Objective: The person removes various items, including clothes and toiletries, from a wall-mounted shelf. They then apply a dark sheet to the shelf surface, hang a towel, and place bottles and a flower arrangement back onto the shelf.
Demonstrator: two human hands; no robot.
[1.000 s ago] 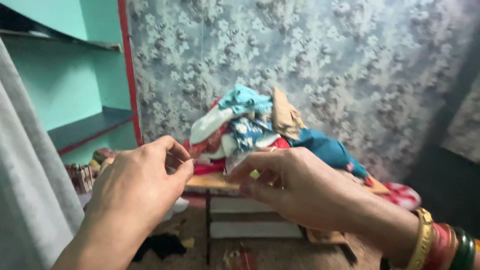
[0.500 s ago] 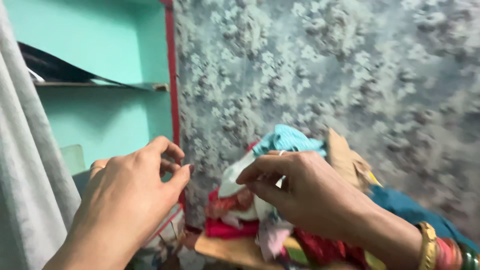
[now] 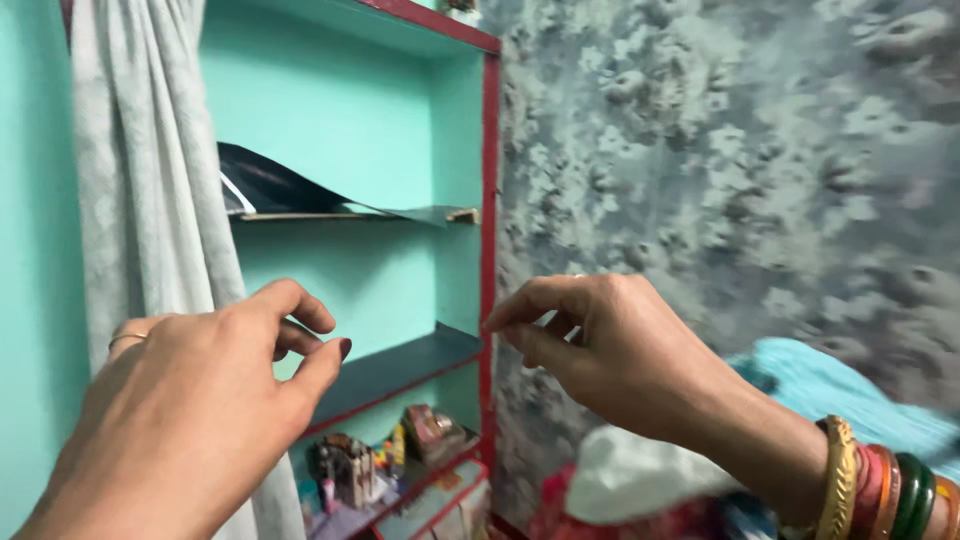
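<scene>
We hold both hands up w/ thumb & forefinger pinched; whether they grip a thread btw them, can't tell. Left hand (image 3: pixel 215 390) is in front of the grey curtain (image 3: pixel 150 180); right hand (image 3: pixel 610 350) is just right of the red shelf frame (image 3: pixel 489 250), above a cloth pile (image 3: pixel 640 480). Bangles (image 3: pixel 880 485) ring the right wrist.

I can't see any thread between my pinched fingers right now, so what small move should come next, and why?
Probably bring the left hand and right hand closer together at eye level. Both pinch thumb to fingertip in a tight grip, apart, in front of the turquoise wall shelf with red edging and the grey floral wall. Whatever they hold is too thin to make out.
</scene>
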